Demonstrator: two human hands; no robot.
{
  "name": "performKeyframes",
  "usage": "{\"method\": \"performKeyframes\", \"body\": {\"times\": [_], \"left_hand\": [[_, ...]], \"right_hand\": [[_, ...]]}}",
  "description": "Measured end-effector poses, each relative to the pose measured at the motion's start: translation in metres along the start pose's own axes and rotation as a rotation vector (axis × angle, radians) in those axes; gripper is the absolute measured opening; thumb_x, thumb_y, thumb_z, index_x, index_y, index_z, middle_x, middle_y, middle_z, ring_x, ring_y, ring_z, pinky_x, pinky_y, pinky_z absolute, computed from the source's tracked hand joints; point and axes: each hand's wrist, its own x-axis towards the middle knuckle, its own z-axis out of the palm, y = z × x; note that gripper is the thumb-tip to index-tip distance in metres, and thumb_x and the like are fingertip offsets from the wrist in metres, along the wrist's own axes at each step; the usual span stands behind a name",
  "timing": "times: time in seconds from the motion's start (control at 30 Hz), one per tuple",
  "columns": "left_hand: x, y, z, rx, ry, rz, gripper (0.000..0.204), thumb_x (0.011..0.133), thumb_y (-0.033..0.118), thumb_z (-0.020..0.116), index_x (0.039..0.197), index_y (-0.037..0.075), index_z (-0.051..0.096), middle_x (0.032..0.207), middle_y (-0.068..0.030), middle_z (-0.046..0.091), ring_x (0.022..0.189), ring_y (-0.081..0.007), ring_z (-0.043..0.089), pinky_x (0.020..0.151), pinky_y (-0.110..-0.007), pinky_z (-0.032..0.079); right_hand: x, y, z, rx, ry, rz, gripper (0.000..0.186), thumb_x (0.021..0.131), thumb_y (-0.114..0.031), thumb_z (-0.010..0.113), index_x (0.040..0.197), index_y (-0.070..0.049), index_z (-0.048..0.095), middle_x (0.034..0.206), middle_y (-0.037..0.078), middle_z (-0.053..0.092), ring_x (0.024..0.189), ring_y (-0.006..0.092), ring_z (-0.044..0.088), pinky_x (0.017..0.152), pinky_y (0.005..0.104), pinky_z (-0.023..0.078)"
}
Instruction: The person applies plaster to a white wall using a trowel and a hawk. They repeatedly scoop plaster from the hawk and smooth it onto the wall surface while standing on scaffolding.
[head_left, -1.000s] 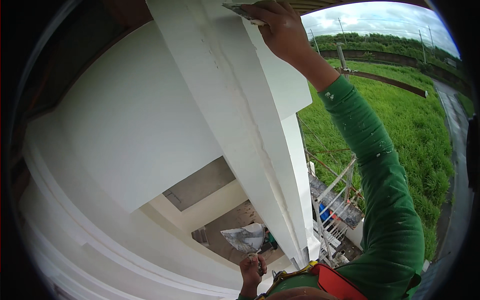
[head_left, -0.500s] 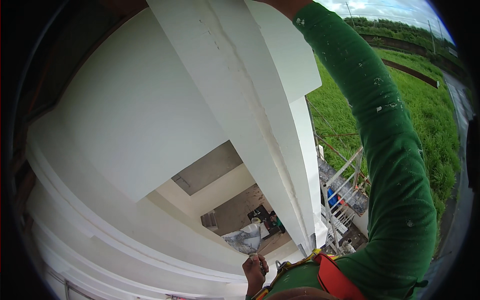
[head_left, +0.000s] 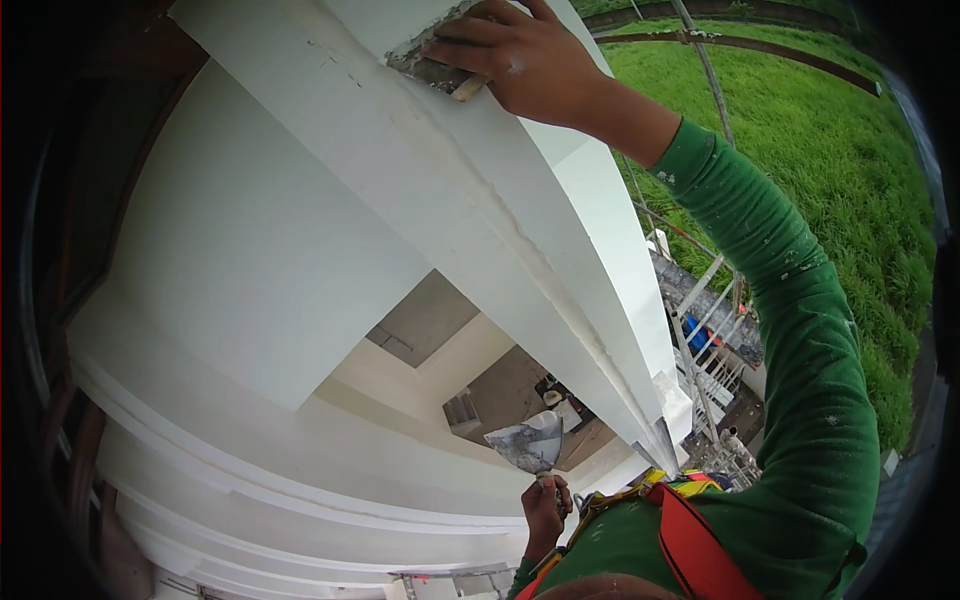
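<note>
High on the white concrete beam, my right hand grips a putty-smeared flat blade with a light edge piece, its face against the beam's surface. A rough filled seam runs down the beam below it. Low in the view, my left hand is closed round the handle of a wide putty knife, held upright, with grey-white compound on its blade. My green paint-flecked sleeve fills the right side, and a red and yellow harness crosses my body.
Metal scaffolding with a rusty horizontal pipe stands at the right, above green grass. Far below, through an opening, lie a floor and small dark items. White wall panels curve across the left; dark reddish beams line the left rim.
My right hand and blade went out of the top of the picture and are back in it, lower on the beam. The view has shifted; my left hand and knife appear further right.
</note>
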Motion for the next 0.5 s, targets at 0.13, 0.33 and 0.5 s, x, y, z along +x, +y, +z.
{"method": "performKeyframes", "body": {"times": [0.13,0.33,0.5], "left_hand": [[0.001,0.0,0.002,0.05,-0.02,0.005,0.031,0.108,0.026,0.053,0.092,0.001,0.063,0.063,-0.006,0.056,0.049,-0.0126,0.051,0.045,-0.027,0.04],[-0.001,0.007,-0.006,0.063,-0.027,-0.026,0.031,0.108,0.027,0.053,0.093,0.002,0.064,0.063,-0.0059,0.057,0.05,-0.0127,0.052,0.045,-0.028,0.041],[-0.003,0.015,-0.002,0.079,-0.015,-0.041,0.032,0.108,0.028,0.053,0.094,0.002,0.064,0.064,-0.0056,0.058,0.051,-0.0126,0.052,0.047,-0.027,0.042]], "right_hand": [[-0.048,-0.024,0.001,-0.041,-0.182,0.112,0.057,0.083,-0.001,0.068,0.133,-0.028,0.069,0.135,-0.005,0.064,0.125,0.0204,0.058,0.116,0.0489,0.039],[-0.106,-0.051,-0.008,0.096,-0.283,0.194,0.053,0.087,-0.002,0.064,0.134,-0.027,0.068,0.137,-0.004,0.063,0.129,0.0196,0.055,0.118,0.0493,0.037],[-0.141,-0.066,-0.022,0.119,-0.371,0.2,0.059,0.084,-0.003,0.065,0.138,-0.025,0.065,0.142,-0.002,0.059,0.131,0.0201,0.053,0.12,0.0495,0.034]]}}
